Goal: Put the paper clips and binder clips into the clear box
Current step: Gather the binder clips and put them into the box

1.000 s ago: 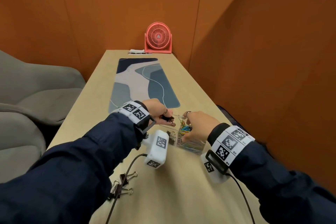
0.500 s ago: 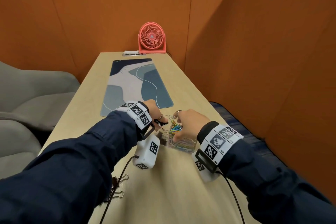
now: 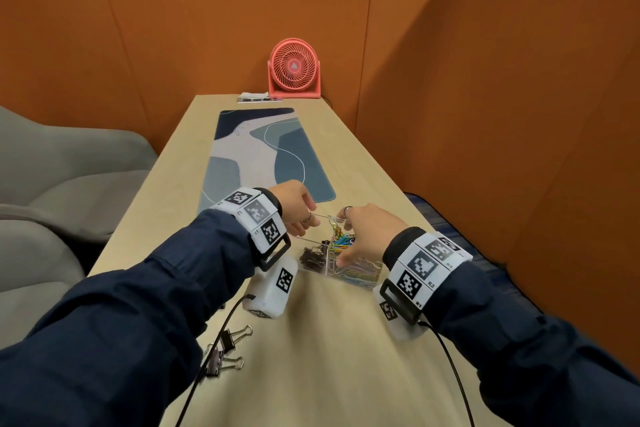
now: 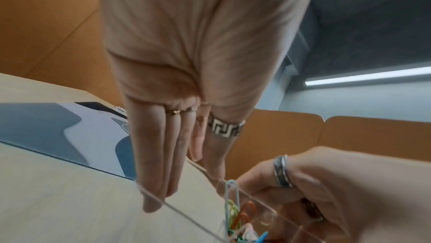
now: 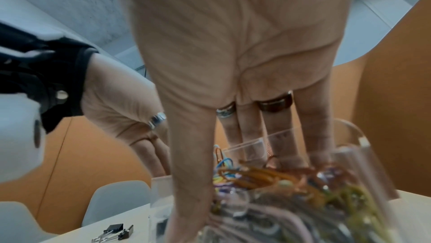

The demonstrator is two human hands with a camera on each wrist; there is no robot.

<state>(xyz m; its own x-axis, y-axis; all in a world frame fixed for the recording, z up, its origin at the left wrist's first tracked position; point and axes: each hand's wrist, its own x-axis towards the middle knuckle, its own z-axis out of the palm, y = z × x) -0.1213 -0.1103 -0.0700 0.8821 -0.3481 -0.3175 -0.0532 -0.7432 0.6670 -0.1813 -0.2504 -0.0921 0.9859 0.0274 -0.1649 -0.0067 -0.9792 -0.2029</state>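
1. Head view. The clear box (image 3: 341,258) stands on the table (image 3: 329,340) just ahead of both wrists, between the hands, its long axis running left to right. Coloured paper clips (image 3: 343,241) fill its right part; dark binder clips (image 3: 313,256) lie in its left part. The left hand (image 3: 294,206) is at the box's far-left rim and the right hand (image 3: 367,232) grips the right side, thumb on the near wall. Two loose binder clips (image 3: 227,348) lie on the table near the left elbow, well apart from the box, towards the person.

2. Left wrist view. The left hand's fingers (image 4: 161,154) hang nearly straight, tips against the box's clear rim (image 4: 177,210); nothing is pinched, so the hand is slack and empty.

3. Right wrist view. The right hand's thumb (image 5: 189,173) is outside one wall and its fingers (image 5: 254,136) outside the opposite one, clasping the box. The loose clips (image 5: 114,230) appear beyond it.

4. Judgement. The left hand is nearer the loose clips, with open table between; it must draw back towards the body. Risks: the wrist cable (image 3: 221,333) crossing the clips, and the near table edge.
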